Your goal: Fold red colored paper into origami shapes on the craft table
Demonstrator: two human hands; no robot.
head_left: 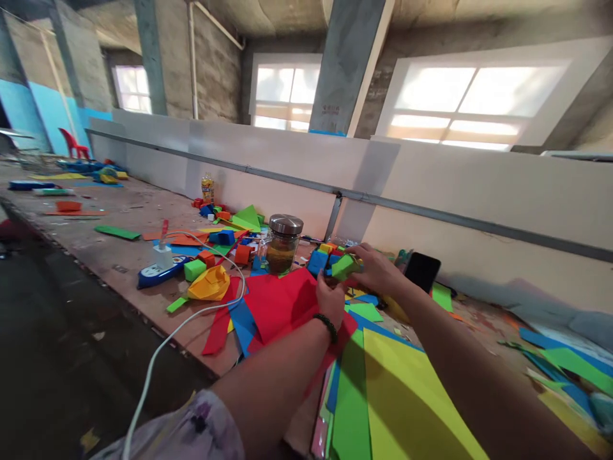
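Observation:
A small light-green folded paper piece (343,267) is held between my two hands, above the far edge of a red sheet (282,300). My left hand (331,300), with a dark beaded bracelet at the wrist, grips it from the near side. From the right, my right hand (378,271) closes on its other side; some of its fingertips are hidden. Just behind the piece lie blue paper cubes (317,262) and other small coloured blocks. Yellow sheets (407,390) and green sheets (352,396) are stacked under my forearms.
A lidded glass mug (282,246) with dark liquid stands left of my hands. A black phone (422,271) leans at the right. A white cable (191,313) runs across the table's front edge near a blue power strip (163,271). Along the back runs a low white partition (287,185).

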